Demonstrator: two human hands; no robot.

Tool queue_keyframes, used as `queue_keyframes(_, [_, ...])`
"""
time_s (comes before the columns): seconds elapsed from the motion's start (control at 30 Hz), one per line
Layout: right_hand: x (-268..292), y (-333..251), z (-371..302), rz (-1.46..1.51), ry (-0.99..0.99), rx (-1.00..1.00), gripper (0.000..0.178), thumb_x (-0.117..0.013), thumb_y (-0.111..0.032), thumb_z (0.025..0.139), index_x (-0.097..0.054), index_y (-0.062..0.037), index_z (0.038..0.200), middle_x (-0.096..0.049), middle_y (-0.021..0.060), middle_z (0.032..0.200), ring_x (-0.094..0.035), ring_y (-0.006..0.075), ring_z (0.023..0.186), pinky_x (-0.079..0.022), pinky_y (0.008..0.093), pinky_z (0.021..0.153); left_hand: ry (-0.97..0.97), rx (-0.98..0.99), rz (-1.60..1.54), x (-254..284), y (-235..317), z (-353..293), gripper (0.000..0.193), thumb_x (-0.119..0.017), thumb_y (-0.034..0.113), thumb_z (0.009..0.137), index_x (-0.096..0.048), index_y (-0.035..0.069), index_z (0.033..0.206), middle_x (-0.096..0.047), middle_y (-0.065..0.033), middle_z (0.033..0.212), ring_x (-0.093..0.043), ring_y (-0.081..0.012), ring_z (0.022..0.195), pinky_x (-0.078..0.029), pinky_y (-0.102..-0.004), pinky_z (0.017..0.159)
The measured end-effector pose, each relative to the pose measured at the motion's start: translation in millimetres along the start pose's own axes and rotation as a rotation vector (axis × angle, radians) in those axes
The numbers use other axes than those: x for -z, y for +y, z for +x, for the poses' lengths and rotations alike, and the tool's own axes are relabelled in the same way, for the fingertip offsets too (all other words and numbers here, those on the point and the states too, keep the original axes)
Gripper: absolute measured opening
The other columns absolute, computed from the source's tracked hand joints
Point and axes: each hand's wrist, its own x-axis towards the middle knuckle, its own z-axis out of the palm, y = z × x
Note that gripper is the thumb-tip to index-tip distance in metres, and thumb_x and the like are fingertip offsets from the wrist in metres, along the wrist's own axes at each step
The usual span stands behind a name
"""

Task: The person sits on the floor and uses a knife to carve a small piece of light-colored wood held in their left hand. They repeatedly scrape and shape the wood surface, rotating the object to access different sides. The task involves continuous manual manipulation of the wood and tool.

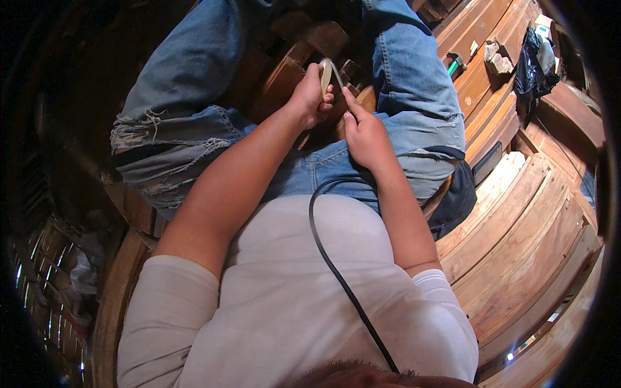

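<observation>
Between my knees, my left hand is closed around a small pale wooden piece that stands up out of the fist. My right hand grips a thin metal tool, its forefinger stretched along it. The tool's slim shaft leans toward the wooden piece, and its curved end meets or nearly meets the top of that piece. Its handle is hidden inside my right hand, so its exact kind is unclear.
Wooden blocks lie in shadow between my legs. To the right are wooden planks, a green-ended tool, a rough block, a black plastic bag and a slatted wooden surface. A black cable crosses my shirt.
</observation>
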Motion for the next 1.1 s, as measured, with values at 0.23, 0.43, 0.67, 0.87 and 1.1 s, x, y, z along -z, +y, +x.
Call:
queue_keyframes(0.23, [-7.2,6.4,12.7,-0.014,0.070,0.091,0.052,-0.051,-0.016,0.101,-0.048,-0.0207,0.152,-0.067,0.0329,0.109,-0.066,0.0486,0.100,-0.052,0.0464,0.088,-0.013,-0.025,0.010,1.3,-2.1,2.5,0.049,-0.039,0.062,0.094,-0.049,0.015,0.081,-0.044,0.0037,0.061,-0.035,-0.0091,0.048,-0.028,-0.0249,0.046])
queue_keyframes(0.43, [-3.1,6.0,4.5,-0.048,0.023,0.050,0.053,-0.050,-0.020,0.100,-0.046,-0.0250,0.153,-0.067,0.0322,0.102,-0.064,0.0500,0.096,-0.051,0.0543,0.086,-0.006,-0.037,-0.049,-2.0,-2.2,4.7,0.049,-0.039,0.060,0.095,-0.049,0.014,0.083,-0.044,0.0033,0.062,-0.037,-0.0091,0.049,-0.029,-0.0246,0.044])
queue_keyframes(0.67, [-5.7,0.3,2.4,-0.143,0.022,0.026,0.054,-0.051,-0.019,0.099,-0.046,-0.0235,0.153,-0.068,0.0309,0.096,-0.066,0.0490,0.090,-0.052,0.0557,0.083,-0.025,-0.049,0.010,0.4,-4.4,5.7,0.048,-0.037,0.058,0.097,-0.049,0.014,0.083,-0.045,0.0031,0.063,-0.037,-0.0094,0.050,-0.031,-0.0235,0.045])
queue_keyframes(0.87, [-3.8,-5.0,2.3,-0.125,0.014,0.028,0.054,-0.052,-0.019,0.099,-0.046,-0.0221,0.153,-0.068,0.0318,0.096,-0.065,0.0499,0.090,-0.051,0.0563,0.082,-0.041,-0.064,-0.048,2.5,1.7,5.3,0.046,-0.035,0.055,0.101,-0.048,0.014,0.084,-0.045,0.0025,0.068,-0.042,-0.0078,0.052,-0.030,-0.0232,0.043])
queue_keyframes(1.1, [-4.4,0.7,-7.1,-0.076,0.038,0.022,0.053,-0.051,-0.018,0.101,-0.045,-0.0221,0.153,-0.067,0.0332,0.097,-0.064,0.0505,0.091,-0.051,0.0564,0.081,-0.015,-0.014,0.036,1.1,-0.4,2.4,0.048,-0.040,0.058,0.095,-0.049,0.014,0.078,-0.045,0.0028,0.062,-0.035,-0.0095,0.048,-0.028,-0.0245,0.043])
